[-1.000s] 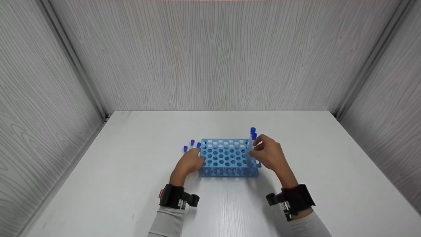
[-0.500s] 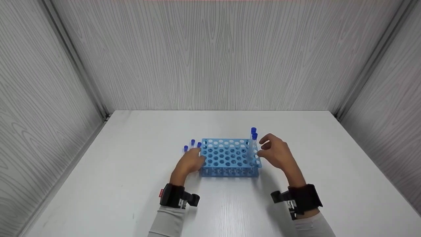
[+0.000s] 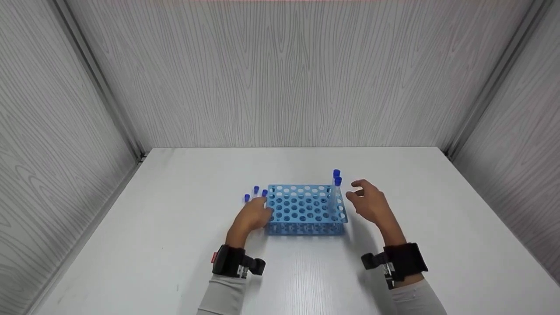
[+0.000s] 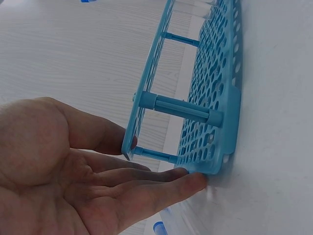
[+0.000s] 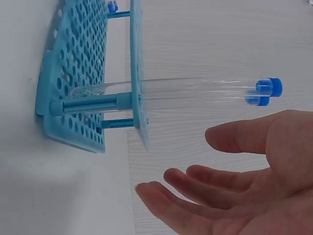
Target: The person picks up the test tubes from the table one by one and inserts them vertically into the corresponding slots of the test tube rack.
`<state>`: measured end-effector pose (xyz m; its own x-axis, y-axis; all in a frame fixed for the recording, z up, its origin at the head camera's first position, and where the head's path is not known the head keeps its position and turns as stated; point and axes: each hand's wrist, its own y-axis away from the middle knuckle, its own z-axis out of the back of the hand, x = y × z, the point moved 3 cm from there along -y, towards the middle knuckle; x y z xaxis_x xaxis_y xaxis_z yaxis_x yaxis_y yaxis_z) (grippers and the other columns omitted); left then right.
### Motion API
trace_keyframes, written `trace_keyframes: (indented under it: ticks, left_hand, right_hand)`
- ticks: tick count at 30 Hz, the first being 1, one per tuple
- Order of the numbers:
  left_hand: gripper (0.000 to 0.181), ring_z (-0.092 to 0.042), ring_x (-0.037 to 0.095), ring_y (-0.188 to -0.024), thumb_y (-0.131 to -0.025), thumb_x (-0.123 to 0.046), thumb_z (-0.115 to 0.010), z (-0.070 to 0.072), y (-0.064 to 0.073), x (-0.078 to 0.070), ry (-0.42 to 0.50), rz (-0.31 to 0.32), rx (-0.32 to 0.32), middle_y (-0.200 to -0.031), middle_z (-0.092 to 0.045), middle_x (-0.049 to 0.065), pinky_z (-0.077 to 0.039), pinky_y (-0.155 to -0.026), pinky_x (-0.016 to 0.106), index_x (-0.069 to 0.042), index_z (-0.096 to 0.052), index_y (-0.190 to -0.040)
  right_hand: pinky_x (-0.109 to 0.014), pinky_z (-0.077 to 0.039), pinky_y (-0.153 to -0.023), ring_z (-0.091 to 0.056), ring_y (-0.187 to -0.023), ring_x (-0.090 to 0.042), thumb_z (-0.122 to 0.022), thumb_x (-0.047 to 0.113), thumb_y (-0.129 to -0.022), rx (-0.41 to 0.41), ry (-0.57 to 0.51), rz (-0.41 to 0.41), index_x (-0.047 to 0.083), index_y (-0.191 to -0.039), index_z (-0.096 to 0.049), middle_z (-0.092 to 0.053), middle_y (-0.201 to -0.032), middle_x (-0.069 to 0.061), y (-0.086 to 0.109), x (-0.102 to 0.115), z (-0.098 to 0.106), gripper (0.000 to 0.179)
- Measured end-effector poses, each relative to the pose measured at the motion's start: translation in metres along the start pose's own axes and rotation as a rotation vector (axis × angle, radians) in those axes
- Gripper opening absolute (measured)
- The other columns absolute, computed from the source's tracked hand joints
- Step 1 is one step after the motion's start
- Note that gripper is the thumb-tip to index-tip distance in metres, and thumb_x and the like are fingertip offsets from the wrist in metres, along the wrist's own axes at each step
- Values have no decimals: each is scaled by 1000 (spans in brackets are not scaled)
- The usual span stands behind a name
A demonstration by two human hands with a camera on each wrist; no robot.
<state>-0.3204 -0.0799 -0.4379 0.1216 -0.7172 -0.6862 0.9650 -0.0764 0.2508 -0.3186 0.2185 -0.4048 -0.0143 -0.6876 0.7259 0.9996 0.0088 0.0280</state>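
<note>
Test-tube rack (image 3: pixel 302 211), blue, perforated, stands on a white surface (image 3: pixel 463 262); left hand (image 3: pixel 253 213) lies at one end, straight fingers against it, thumb at the upper plate's corner. Two blue-capped tubes (image 5: pixel 193 92) stand in the opposite end; right hand (image 3: pixel 368 202) is near them but apart, fingers spread, holding nothing. Further tubes (image 3: pixel 256 190), three caps showing, lie just past the left hand: a push there could roll them, and right fingers snagging the tall caps could tip the rack.
</note>
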Motion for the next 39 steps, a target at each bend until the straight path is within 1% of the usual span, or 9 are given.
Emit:
trace_keyframes:
  ticks: [2,5,11,15,21,25,31,36,39]
  left_hand:
    - [55,-34,40,-150,-103,-18,-45,0,0,0,4,-1,-3,-159,-39,21,-28,-123,52,3,-38,-153]
    - [54,-34,40,-149,-103,-17,-45,-1,-2,0,7,-5,-5,-159,-40,22,-28,-123,53,3,-39,-153]
    - [54,-34,40,-150,-103,-17,-45,-1,-2,0,7,-2,-9,-159,-40,21,-27,-124,52,3,-38,-153]
    - [55,-33,40,-150,-103,-18,-45,-1,-1,-1,7,4,-3,-159,-39,22,-27,-124,52,3,-38,-153]
    - [55,-33,40,-150,-103,-18,-44,-2,0,0,6,9,-3,-160,-39,21,-27,-124,52,2,-38,-154]
    - [55,-33,40,-150,-103,-19,-44,-2,0,0,6,12,-1,-160,-39,21,-27,-124,52,2,-37,-154]
    - [55,-33,40,-150,-104,-20,-44,-2,-2,0,-8,6,5,-160,-39,21,-27,-124,52,2,-38,-154]
    - [54,-36,40,-149,-103,-17,-45,-2,-2,0,6,-14,-3,-157,-42,22,-28,-123,52,4,-39,-152]
    - [54,-36,40,-148,-103,-16,-46,-2,-2,1,16,-15,-6,-157,-42,22,-29,-123,53,4,-40,-152]
  right_hand:
    - [-46,-59,-88,-70,-109,-42,-49,27,-104,12,-6,-16,1,-149,-43,-56,-142,-30,-2,-3,-2,52]
    - [-47,-58,-89,-69,-111,-42,-46,26,-104,26,-13,-40,2,-151,-41,-54,-144,-31,-6,-7,-5,53]
    - [-48,-55,-97,-59,-127,-43,-43,30,-106,64,-31,-112,2,-155,-33,-43,-152,-31,-11,-13,-12,57]
    - [-50,-53,-101,-52,-134,-44,-41,33,-107,88,-53,-133,1,-157,-29,-39,-155,-31,-11,-16,-16,61]
    - [-50,-53,-102,-51,-134,-45,-41,38,-107,147,-104,-142,-2,-157,-27,-35,-157,-31,-12,-20,-22,66]
    - [-49,-52,-103,-52,-134,-43,-42,39,-107,176,-120,-170,-2,-157,-27,-33,-159,-28,-13,-23,-27,66]
    - [-47,-55,-99,-55,-130,-41,-41,39,-107,191,-118,-163,-3,-157,-28,-37,-157,-29,-13,-24,-30,66]
    - [-44,-58,-93,-61,-114,-32,-42,36,-108,209,-148,-145,-3,-157,-28,-52,-144,-26,-12,-23,-33,64]
    - [-43,-59,-90,-62,-108,-30,-43,34,-108,222,-161,-139,-5,-156,-29,-56,-135,-25,-12,-23,-34,64]
